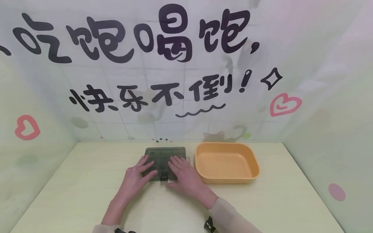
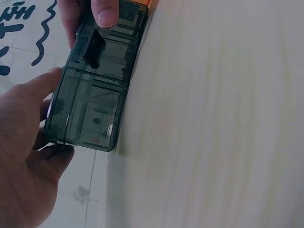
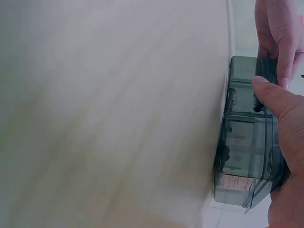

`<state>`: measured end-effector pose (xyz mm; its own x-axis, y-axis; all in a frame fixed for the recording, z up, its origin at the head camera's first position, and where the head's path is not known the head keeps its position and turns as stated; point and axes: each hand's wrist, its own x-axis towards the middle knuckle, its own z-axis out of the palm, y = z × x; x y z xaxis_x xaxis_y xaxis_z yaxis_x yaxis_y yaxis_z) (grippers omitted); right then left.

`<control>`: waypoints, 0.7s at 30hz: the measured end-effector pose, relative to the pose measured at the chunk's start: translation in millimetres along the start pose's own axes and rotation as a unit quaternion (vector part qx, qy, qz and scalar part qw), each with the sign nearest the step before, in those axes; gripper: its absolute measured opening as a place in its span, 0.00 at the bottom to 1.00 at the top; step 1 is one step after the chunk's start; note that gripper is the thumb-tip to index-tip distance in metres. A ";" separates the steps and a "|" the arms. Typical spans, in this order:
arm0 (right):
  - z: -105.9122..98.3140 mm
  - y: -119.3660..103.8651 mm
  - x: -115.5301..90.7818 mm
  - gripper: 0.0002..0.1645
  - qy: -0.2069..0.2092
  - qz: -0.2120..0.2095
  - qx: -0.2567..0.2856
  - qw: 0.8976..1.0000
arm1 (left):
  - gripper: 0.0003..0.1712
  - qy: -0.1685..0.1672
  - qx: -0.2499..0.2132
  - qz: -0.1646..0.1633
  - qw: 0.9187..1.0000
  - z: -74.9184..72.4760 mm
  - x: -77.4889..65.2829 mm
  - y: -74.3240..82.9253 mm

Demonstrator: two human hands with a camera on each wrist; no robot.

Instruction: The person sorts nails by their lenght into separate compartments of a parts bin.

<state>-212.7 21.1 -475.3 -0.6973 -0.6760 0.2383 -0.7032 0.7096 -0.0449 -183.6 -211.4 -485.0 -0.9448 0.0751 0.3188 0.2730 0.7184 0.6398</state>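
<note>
A dark, see-through plastic storage box (image 1: 163,155) with inner compartments lies on the table near the back wall in the head view. On its front side is a black latch (image 2: 94,50), which looks tilted outward in the left wrist view. My left hand (image 1: 136,176) rests on the box's left part with fingers spread. Across the right part of the lid lie the fairly straight fingers of my right hand (image 1: 186,176). The right thumb touches the front side by the latch in the right wrist view. Small dark items show dimly through the walls; their kind cannot be made out.
Just right of the box stands an orange rectangular basin (image 1: 227,163). The pale wooden table (image 1: 157,210) ends at a printed wall (image 1: 163,129) behind, with side walls left and right.
</note>
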 end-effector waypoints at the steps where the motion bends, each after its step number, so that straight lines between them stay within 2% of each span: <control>1: 0.5 -0.4 0.2 0.50 0.000 0.002 0.001 1.000 | 0.30 0.000 0.002 -0.001 1.000 0.2 -0.4 0.1; 9: 5.4 1.9 0.8 0.48 0.031 0.019 0.074 0.997 | 0.29 0.006 -0.001 0.010 1.000 1.5 0.8 2.4; 14: 7.1 1.8 1.6 0.45 0.053 0.008 0.063 0.997 | 0.29 0.006 -0.002 0.008 1.000 0.7 1.0 2.3; 21: 9.6 2.2 2.7 0.37 0.085 0.004 0.079 0.993 | 0.30 0.000 0.003 0.007 1.000 -0.3 0.3 1.9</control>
<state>-217.5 19.0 -484.1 -0.6792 -0.6176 0.3967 -0.7199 0.6657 -0.1963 -183.3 -210.2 -483.5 -0.9410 0.0844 0.3277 0.2846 0.7214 0.6313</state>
